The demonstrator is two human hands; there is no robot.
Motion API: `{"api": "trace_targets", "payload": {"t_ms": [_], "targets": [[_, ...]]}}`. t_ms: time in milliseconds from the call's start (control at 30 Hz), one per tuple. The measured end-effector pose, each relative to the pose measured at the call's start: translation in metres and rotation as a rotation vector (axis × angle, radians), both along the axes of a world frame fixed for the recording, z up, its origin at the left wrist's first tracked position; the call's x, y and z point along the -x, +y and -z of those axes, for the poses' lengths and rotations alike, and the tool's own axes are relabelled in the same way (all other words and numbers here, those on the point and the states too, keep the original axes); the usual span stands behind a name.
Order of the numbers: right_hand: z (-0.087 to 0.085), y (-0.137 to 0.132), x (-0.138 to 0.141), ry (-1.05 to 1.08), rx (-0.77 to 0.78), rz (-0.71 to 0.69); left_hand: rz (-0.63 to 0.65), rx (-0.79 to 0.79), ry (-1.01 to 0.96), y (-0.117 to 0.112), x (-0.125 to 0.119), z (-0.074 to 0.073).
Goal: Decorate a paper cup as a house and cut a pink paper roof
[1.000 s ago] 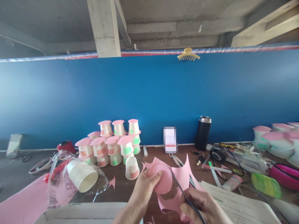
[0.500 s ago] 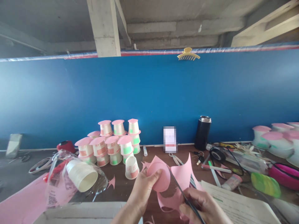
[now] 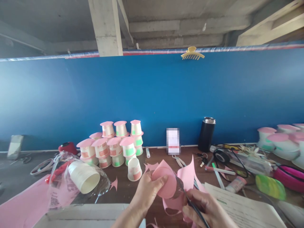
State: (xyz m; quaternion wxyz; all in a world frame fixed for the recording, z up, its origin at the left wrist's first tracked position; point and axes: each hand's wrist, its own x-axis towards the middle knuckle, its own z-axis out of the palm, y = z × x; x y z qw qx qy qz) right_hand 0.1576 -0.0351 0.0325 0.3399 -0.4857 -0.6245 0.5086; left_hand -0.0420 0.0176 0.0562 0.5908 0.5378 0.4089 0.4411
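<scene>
Your left hand [image 3: 149, 190] pinched the pink paper [image 3: 166, 185] above the table [image 3: 123, 190], thumb on top, probably to steady its edge; your right hand [image 3: 199, 205] was wrapped around the scissors [image 3: 195, 208], their blades beside that edge.

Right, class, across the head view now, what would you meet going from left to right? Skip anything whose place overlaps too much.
Bagged paper cups → left hand → pink paper circle → right hand → sheet of paper.
</scene>
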Motion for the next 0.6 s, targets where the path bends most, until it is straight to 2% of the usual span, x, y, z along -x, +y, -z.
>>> {"api": "trace_targets", "payload": {"t_ms": [267, 600], "targets": [[-0.011, -0.004, 0.005, 0.032, 0.01, 0.019, 0.027, 0.013, -0.038, 0.003, 0.002, 0.003], [-0.009, -0.003, 0.004, -0.032, -0.011, 0.057, 0.038, 0.03, -0.076, 0.001, 0.002, 0.003]]}}
